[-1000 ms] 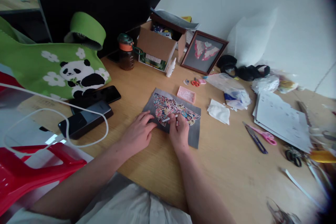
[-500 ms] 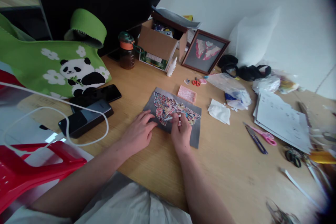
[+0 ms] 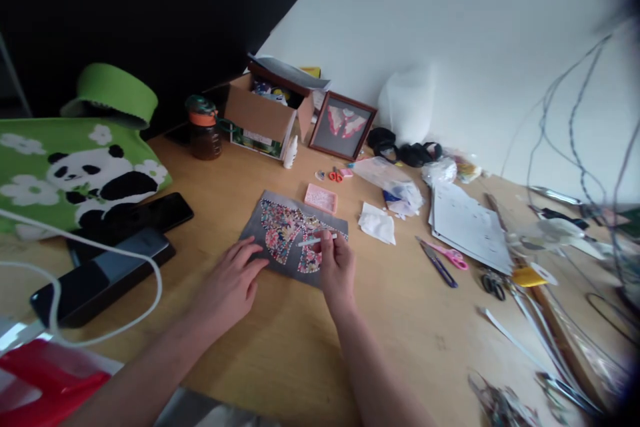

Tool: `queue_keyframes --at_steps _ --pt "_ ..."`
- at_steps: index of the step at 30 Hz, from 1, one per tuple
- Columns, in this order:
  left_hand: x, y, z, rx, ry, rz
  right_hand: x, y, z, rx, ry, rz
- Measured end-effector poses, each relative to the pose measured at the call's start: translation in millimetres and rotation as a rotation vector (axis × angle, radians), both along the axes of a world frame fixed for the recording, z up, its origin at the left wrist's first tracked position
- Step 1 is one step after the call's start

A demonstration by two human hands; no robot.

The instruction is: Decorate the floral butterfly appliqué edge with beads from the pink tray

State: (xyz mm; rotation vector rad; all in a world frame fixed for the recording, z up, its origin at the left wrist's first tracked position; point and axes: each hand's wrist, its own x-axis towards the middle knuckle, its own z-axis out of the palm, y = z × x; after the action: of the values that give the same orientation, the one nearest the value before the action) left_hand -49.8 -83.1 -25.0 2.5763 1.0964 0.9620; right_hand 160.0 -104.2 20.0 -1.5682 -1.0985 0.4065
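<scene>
A grey cloth lies on the table, bearing a butterfly pattern of coloured flowers edged with small pale beads. My left hand rests with fingers spread, its fingertips at the cloth's lower left edge. Over the right part of the cloth, my right hand pinches a thin white pen-like stick between thumb and fingers. The stick's tip points left, over the inner part of the right wing. Just beyond the cloth sits a pink tray holding small pale beads. My right hand hides part of the right wing.
Behind stand a bottle, a cardboard box, a white glue bottle and a framed butterfly. Right lie a tissue, pink scissors and papers. Phones and a white cable lie left.
The camera view has shifted, so the table's things appear further left. My right hand has moved right across the cloth with the stick, uncovering the lower right wing. My left hand remains at the cloth's edge.
</scene>
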Motion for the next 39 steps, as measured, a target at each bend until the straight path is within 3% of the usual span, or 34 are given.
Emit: queue_keyframes --at_steps 5,9,15,21,24,32,39 --pt "0.7 1.7 -5.6 0.040 -0.022 -0.005 31.8 13.5 19.1 0.068 0.003 -0.057" --pt "1.7 2.4 -1.1 0.055 -0.017 0.000 40.9 23.2 28.0 0.100 0.022 -0.084" --pt "1.8 2.9 11.1 0.020 -0.009 0.025 17.2 14.6 6.0 0.028 0.036 0.031" --pt "1.5 3.5 11.8 0.010 0.006 0.006 3.3 -5.5 -15.5 -0.061 0.113 0.106" --pt "1.8 3.8 10.2 0.012 -0.002 0.008 2.3 -12.5 -18.5 -0.056 0.108 0.135" --pt "1.2 4.0 10.9 0.008 0.012 0.005 6.2 -17.1 -20.3 0.055 -0.195 0.181" --pt "0.9 3.3 13.5 0.003 0.012 -0.006 11.7 -15.8 -20.3 0.107 -0.308 0.264"
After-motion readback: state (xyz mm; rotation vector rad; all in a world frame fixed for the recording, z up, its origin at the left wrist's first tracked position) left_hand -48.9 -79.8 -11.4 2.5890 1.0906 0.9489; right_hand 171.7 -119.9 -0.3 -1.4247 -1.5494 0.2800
